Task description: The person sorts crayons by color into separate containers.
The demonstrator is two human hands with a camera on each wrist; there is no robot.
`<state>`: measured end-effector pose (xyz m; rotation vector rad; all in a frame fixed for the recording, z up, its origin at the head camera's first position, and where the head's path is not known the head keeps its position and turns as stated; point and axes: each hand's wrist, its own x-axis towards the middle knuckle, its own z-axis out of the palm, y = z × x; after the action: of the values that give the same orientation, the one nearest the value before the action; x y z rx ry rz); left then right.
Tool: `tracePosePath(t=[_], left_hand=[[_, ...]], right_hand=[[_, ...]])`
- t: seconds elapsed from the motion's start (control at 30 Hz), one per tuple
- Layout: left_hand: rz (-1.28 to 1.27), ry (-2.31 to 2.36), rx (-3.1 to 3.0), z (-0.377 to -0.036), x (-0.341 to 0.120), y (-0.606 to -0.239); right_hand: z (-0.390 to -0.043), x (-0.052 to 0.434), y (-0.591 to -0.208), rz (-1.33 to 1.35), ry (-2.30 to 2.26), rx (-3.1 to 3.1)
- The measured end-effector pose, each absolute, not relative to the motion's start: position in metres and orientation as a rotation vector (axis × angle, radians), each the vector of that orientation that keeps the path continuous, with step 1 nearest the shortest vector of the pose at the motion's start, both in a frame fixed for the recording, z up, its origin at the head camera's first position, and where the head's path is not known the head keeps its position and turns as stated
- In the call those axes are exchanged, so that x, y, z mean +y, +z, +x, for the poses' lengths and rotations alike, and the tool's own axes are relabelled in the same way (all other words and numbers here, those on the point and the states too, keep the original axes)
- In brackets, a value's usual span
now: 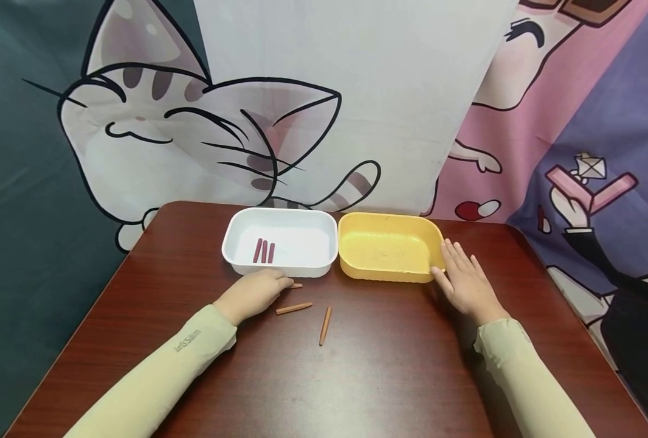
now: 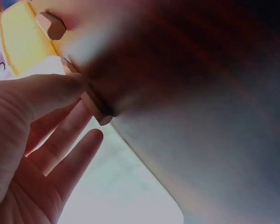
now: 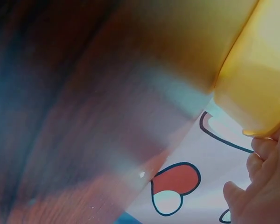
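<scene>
My left hand is at the front side of the white tray. Its thumb and fingers pinch a brown crayon, whose tip pokes out past the fingertips in the head view. Two more brown crayons, one slanted and one pointing toward me, lie on the table nearby. Inside the white tray several dark red crayons lie side by side. My right hand rests against the right end of the yellow tray, fingers straight along its rim.
Both trays stand side by side toward the far edge of the brown wooden table. Behind the table hangs a cloth printed with a cartoon cat and other figures.
</scene>
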<state>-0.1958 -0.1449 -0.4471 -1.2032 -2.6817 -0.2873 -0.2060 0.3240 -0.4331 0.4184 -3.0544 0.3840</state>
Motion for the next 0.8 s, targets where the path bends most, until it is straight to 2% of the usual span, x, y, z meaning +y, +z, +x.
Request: tracePosePath(t=[0.8], left_hand=[[-1.162,-0.522,-2.781,-0.1947,-0.1466,-0.4424]], right_hand=[[-0.2073,0.3248,-0.4356,0.426,0.332,-3.05]])
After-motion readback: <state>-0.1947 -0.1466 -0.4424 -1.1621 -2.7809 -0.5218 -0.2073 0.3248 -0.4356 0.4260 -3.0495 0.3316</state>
